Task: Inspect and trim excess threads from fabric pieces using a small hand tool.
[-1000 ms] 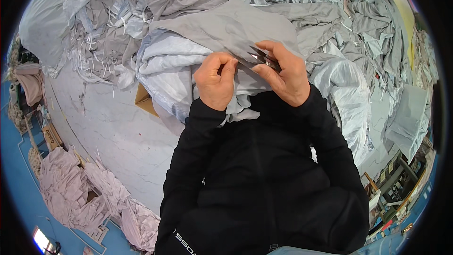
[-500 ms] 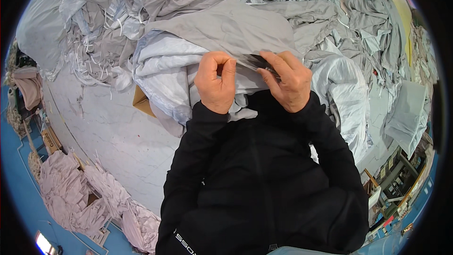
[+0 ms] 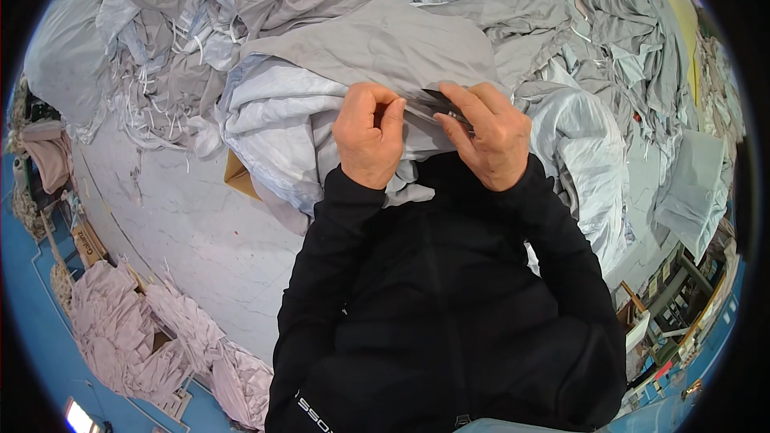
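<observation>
My right hand (image 3: 491, 135) grips a small pair of dark thread snips (image 3: 437, 96) between thumb and fingers. Their two blades are apart and point left. Facing them, my left hand (image 3: 369, 135) is closed in a pinch, thumb against forefinger; whatever is in it is too small to make out. Under and beyond both hands spreads a smooth grey cloth (image 3: 385, 40). A pale blue-white cloth (image 3: 281, 100) lies in folds beside my left hand, partly beneath the grey one.
Heaped grey and pale blue fabric (image 3: 529, 32) with white ties covers the far side of the marbled table (image 3: 200, 232). A brown cardboard piece (image 3: 239, 175) pokes out at the left. Pinkish fabric (image 3: 120, 337) is piled at the lower left, a folded pale sheet (image 3: 691, 188) at the right.
My left hand has shifted very slightly right, nearer the snips. My right hand keeps its hold on them almost unmoved, and the cloth looks nearly the same.
</observation>
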Demonstrator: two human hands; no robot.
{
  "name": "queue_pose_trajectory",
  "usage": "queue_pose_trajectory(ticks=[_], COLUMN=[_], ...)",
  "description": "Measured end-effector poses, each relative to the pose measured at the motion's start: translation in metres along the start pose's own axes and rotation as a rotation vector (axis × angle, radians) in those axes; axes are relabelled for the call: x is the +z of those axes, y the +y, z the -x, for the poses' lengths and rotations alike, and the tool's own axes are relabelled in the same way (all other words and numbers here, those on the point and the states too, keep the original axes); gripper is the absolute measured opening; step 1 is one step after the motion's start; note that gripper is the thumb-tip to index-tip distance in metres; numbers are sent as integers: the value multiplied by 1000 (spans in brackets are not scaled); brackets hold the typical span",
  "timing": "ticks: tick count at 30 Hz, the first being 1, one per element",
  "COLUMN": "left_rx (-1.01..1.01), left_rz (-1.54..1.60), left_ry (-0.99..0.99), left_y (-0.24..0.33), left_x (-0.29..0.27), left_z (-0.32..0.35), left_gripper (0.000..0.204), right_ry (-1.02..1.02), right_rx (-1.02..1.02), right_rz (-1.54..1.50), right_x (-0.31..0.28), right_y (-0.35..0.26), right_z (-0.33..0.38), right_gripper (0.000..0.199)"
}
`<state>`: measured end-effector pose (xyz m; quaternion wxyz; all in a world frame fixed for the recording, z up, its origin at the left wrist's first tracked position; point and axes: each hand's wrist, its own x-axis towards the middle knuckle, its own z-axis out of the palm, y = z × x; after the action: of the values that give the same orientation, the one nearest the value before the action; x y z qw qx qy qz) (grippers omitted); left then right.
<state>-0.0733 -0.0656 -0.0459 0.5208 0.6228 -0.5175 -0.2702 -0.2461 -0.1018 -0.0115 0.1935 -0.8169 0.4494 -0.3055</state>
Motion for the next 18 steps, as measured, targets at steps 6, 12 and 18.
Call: queue_pose_trajectory(ticks=[6,12,18], left_rx=[-81,68,-75], left_rz=[61,-110,55], left_ry=[-10,-43,-65], left_y=[-6,-8,-13], left_x=[4,0,0], left_z=[-5,-7,9], left_gripper=[19,15,14], right_ry=[27,6,44], right_rx=[65,31,-66], right_rz=[-23,-26,-18], right_x=[1,3,10], right_y=[3,2,0], right_z=[2,2,4], right_gripper=[37,38,42])
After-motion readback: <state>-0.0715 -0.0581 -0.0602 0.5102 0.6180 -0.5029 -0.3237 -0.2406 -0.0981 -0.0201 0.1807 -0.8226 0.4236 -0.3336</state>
